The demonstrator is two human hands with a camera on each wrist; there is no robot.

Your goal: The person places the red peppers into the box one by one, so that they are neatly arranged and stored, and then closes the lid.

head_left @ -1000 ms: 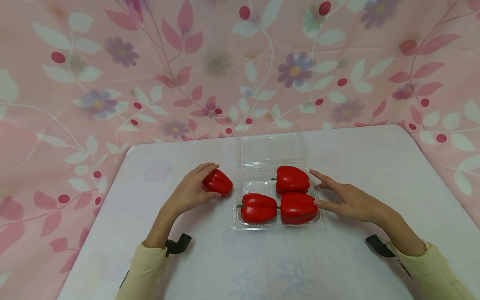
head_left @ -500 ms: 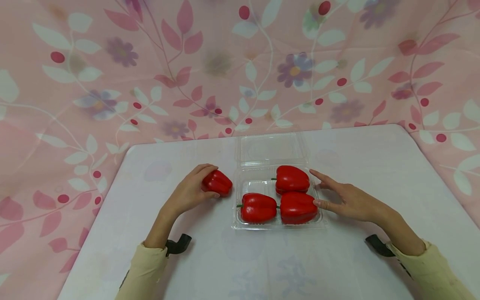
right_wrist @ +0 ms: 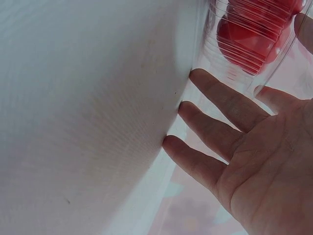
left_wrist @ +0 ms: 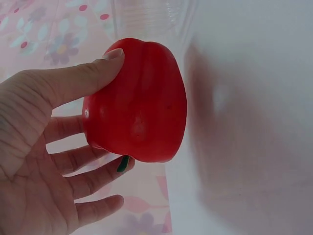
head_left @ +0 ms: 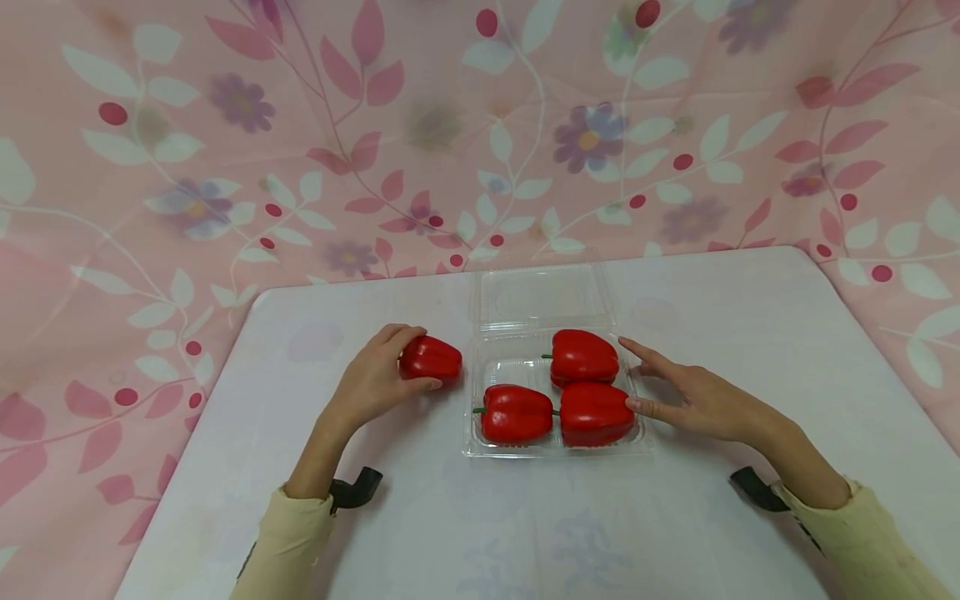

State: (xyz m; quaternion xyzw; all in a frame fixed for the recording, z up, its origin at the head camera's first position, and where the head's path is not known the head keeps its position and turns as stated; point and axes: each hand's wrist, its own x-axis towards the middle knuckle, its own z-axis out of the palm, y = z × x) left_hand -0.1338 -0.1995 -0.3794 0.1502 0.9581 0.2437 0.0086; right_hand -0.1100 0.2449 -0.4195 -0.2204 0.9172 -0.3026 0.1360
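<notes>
My left hand (head_left: 372,379) holds a red bell pepper (head_left: 432,359) between thumb and fingers, just left of a clear plastic clamshell box (head_left: 517,452). In the left wrist view this pepper (left_wrist: 142,107) shows a short green stem at its lower side, and a gap separates it from its shadow on the table. Three more red peppers lie in the box: one at front left (head_left: 516,415), one at front right (head_left: 596,415), one at back right (head_left: 583,358). Beside the box's right edge, my right hand (head_left: 701,402) has its fingers spread, with fingertips on the tabletop in the right wrist view.
The box's lid (head_left: 543,297) lies folded back behind it. A white-covered table (head_left: 480,533) bears everything, and a pink floral cloth (head_left: 442,125) rises behind its far edge. Dark curved pieces (head_left: 358,489) stick out at both wrists.
The pepper in my left hand has tilted nearer to level, shifted slightly left and come up a little with the fingers. My right hand and the peppers in the box have stayed in place.
</notes>
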